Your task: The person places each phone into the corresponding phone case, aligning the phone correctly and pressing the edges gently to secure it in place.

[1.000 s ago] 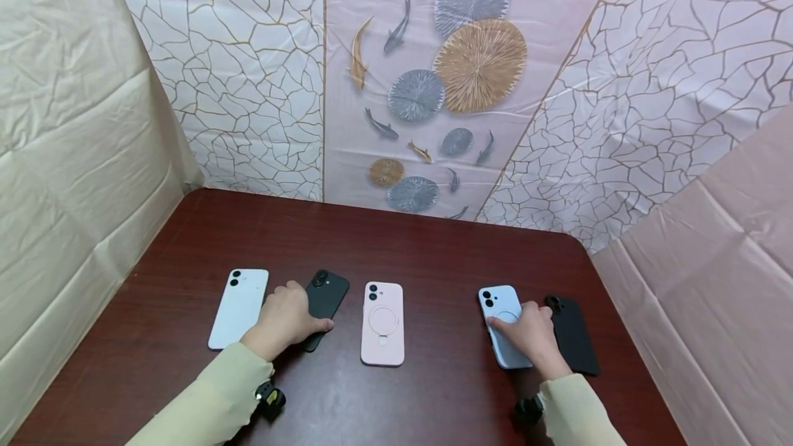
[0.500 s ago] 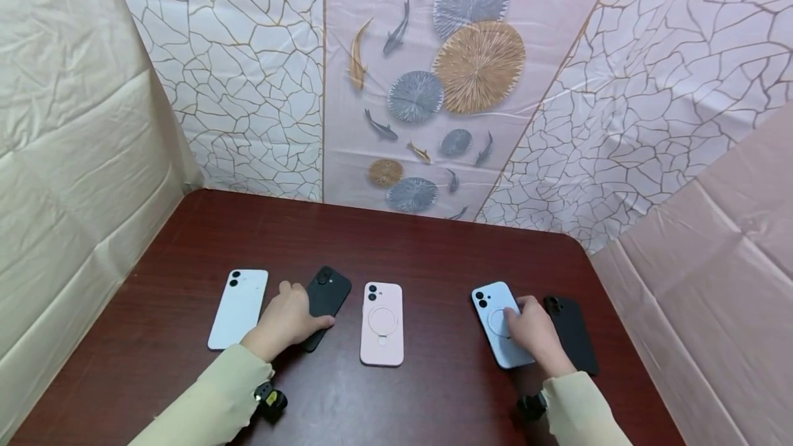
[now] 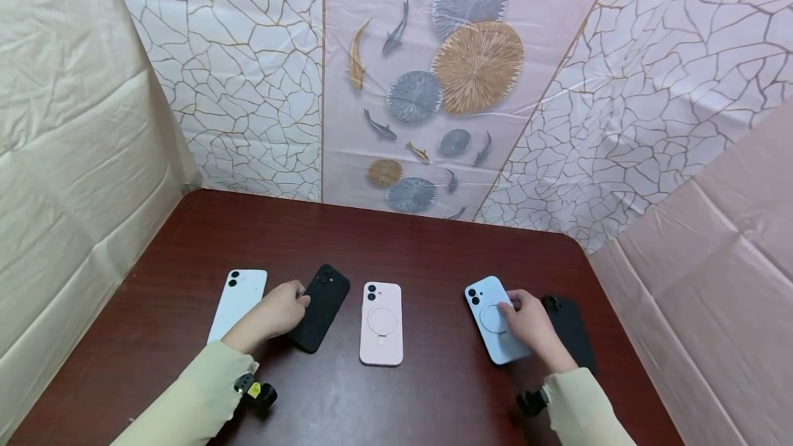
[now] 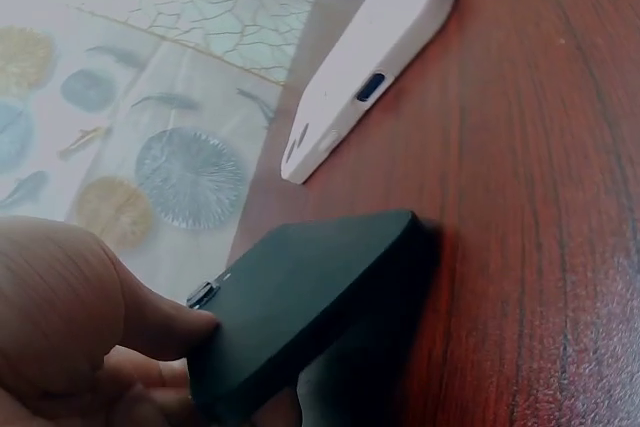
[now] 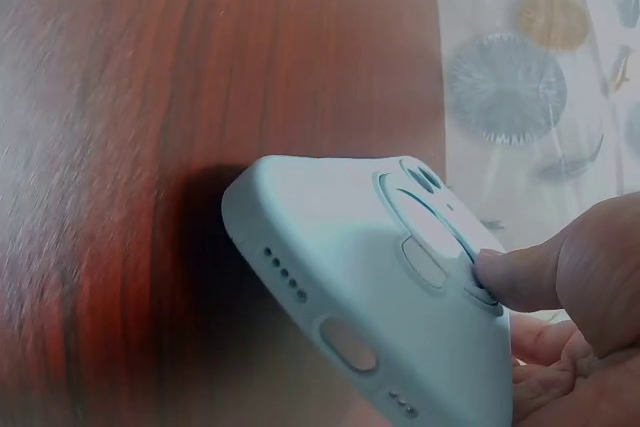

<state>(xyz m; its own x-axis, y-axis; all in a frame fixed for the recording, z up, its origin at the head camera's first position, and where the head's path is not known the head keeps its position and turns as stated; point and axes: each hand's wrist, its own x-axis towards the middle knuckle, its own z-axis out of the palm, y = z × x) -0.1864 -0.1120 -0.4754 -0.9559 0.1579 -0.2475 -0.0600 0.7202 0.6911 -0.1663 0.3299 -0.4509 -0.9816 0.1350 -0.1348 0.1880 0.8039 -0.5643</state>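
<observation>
My left hand [image 3: 275, 312] pinches the left edge of a black phone case [image 3: 323, 312], thumb on its back and fingers underneath. In the left wrist view, that black case [image 4: 300, 282] tilts over its shadow on the table. At the right, my right hand [image 3: 535, 325] grips a light blue phone case [image 3: 489, 294] by its right edge. The right wrist view shows the thumb on the blue case's [image 5: 340, 237] ring, the fingers beneath, and one end raised with port holes facing the camera. Between the hands lies a pink phone case [image 3: 381, 346] with a ring on its back.
A white phone case [image 3: 238, 301] lies left of my left hand, partly behind my forearm. Another black phone case [image 3: 571, 336] lies just right of my right hand. The dark red wooden table [image 3: 396, 246] ends at a patterned cloth [image 3: 415, 102] behind.
My left hand has shifted its hold to the black case's left edge and turned it slightly. My right hand's thumb moved to the blue case's right side, and that case tilted and moved left.
</observation>
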